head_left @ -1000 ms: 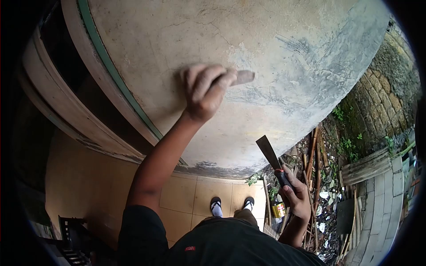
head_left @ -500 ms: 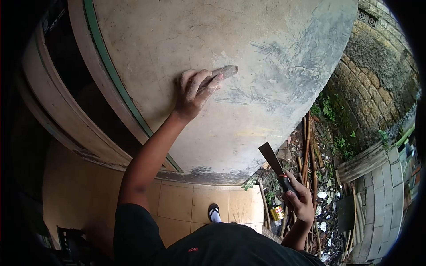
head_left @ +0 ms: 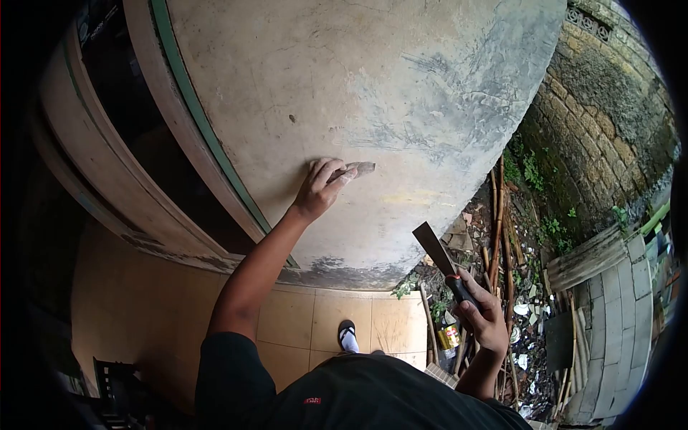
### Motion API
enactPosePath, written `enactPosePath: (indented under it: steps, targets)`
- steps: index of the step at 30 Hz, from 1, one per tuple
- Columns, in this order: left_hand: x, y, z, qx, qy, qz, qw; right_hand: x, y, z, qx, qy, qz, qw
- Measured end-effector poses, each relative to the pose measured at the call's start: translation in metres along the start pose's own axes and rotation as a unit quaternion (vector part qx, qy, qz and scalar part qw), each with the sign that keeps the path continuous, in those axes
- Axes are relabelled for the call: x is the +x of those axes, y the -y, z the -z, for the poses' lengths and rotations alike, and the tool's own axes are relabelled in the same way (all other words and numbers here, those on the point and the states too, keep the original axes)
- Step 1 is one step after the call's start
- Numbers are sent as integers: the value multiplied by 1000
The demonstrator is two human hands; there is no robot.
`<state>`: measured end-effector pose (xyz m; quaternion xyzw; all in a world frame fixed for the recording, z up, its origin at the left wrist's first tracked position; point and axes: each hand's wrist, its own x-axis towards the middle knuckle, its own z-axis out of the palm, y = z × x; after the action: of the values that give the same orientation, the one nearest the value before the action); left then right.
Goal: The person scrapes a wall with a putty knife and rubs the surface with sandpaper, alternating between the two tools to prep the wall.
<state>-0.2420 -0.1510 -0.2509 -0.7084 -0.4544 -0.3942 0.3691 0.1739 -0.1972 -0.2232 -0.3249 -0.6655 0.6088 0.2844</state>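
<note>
My left hand point(head_left: 324, 188) is closed round a dusty grey-brown piece that looks like folded sandpaper point(head_left: 364, 169), pressed against the painted wall point(head_left: 287, 79). White dust coats its fingers. Grey scuffed patches and fine cracks mark the wall above and to the right of it. Lower right, my right hand point(head_left: 484, 315) grips the dark handle of a putty knife point(head_left: 436, 249). The broad metal blade points up and to the left, apart from the wall.
A wooden door frame with a green strip point(head_left: 188, 93) borders the wall on the left. Below are yellowish floor tiles point(head_left: 344, 315) with my sandalled foot point(head_left: 347, 335) on them. On the right lie bamboo poles point(head_left: 496, 222) and litter, before a rough block wall point(head_left: 595, 122).
My left hand has slid down the wall with the sandpaper. My right hand holds the putty knife in nearly the same place. The view has shifted slightly.
</note>
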Motion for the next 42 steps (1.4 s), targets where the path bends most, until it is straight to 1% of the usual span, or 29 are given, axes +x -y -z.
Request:
enactPosePath:
  steps: [1,2,3,4,5,7,8,9,11,12,15,18,20,21,23,24,25,27,28,31,33,35,37,38,39,40,41,42]
  targets:
    - [5,0,4,7,19,-11,1000,-2,1,0,-2,1,3,1000]
    - [19,10,1,21,-24,-24,999,-4,2,-1,4,-2,5,1000]
    - [49,17,7,51,-79,-34,995,-5,3,-3,10,-5,5,1000]
    - [91,12,23,73,-132,-17,988,-5,5,-4,23,7,5,1000]
    - [115,13,24,73,-130,-17,989,-5,4,-6,25,8,4,1000]
    - [144,15,19,29,-199,-7,980,-5,2,-7,7,5,-11,1000]
    - [130,13,14,30,-199,-7,980,-7,2,-6,13,14,-31,999]
    - [103,10,2,42,-149,-10,988,-8,0,-5,13,15,-28,999]
    - [44,3,-20,52,-63,-13,997,-11,-8,-5,9,7,25,1000]
    - [20,-3,-26,49,-28,-8,998,-16,-8,-3,53,5,-13,998]
    - [13,-17,-17,21,-5,20,1000,-25,-8,4,40,-9,-20,999]
    - [66,-5,2,98,-85,42,991,-27,-6,4,47,-19,-4,999]
    - [107,5,18,114,-150,66,980,-26,-5,4,34,-26,3,999]
    - [119,10,21,114,-151,64,980,-26,-7,5,34,-26,5,999]
    - [134,17,25,202,-206,23,957,-26,-11,7,0,-14,3,1000]
    - [128,23,21,182,-189,6,965,-27,-7,7,23,-11,-34,999]
    - [118,26,12,183,-190,5,965,-27,-7,6,23,-11,-33,999]
    - [94,28,-6,188,-165,-50,967,-25,-6,5,38,-27,-2,999]
    - [89,22,-13,150,-164,-43,974,-24,-3,6,37,-29,2,999]
    - [85,10,-13,139,-183,-27,973,-25,2,9,32,-44,6,998]
    - [92,7,-4,163,-172,-13,971,-23,-2,13,17,-46,5,999]
    - [99,3,7,114,-139,104,978,-21,0,10,17,-45,3,999]
    - [99,-11,21,101,-135,117,979,-17,4,7,17,-42,4,999]
    - [97,-17,26,29,-157,169,972,-15,6,5,10,-37,13,999]
    - [93,-23,33,-43,-178,220,958,-13,7,2,5,-31,21,999]
    - [86,-30,41,-184,-150,340,910,-10,5,4,-6,-22,14,1000]
    - [85,-36,49,-179,-150,341,911,-6,3,2,-4,-17,14,1000]
    - [87,-43,58,-284,-182,386,859,-2,1,1,3,-8,15,1000]
